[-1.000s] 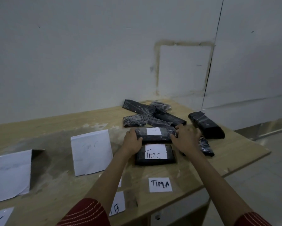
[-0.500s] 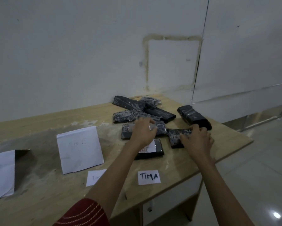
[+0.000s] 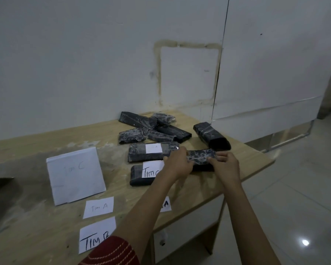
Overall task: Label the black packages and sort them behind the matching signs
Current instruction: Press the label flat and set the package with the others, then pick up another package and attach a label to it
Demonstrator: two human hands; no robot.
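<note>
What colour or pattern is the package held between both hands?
The package is black under shiny, pale-mottled wrap, best seen in the head view.

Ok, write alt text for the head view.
The left hand and right hand grip an unlabelled black package over a wooden table. Two labelled packages lie beside it, more behind, and a Tim C sign stands left.

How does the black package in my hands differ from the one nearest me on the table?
The held package shows no label; the nearest package carries a white label reading TIM. The held package is gripped at its ends by the left hand and right hand; the nearest package lies flat on the table, ungripped. Both are black, oblong and plastic-wrapped.
</note>
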